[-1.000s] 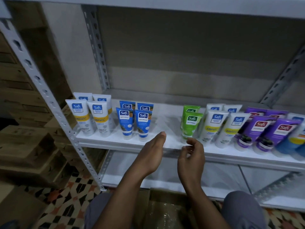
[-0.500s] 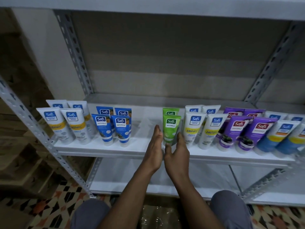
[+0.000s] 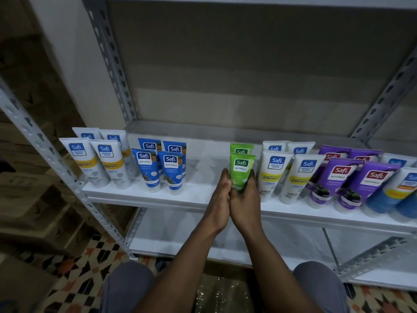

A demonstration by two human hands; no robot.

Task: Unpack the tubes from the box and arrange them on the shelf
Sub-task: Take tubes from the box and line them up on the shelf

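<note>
A green tube stands on the white shelf near its middle, with a second green tube right behind it. My left hand and my right hand press together around the base of the front green tube, fingers along both its sides. To the left stand white tubes with a yellow band and blue tubes. On the right are more white tubes, purple tubes and blue-bottomed tubes. The box lies between my knees, mostly hidden by my arms.
A bare gap of shelf lies between the blue tubes and the green ones. Grey slotted uprights frame the rack, with a lower white shelf beneath. Cardboard boxes are stacked to the left on a patterned floor.
Both hands moved forward from the shelf's front edge and came together around the front green tube. The view shifted to the right.
</note>
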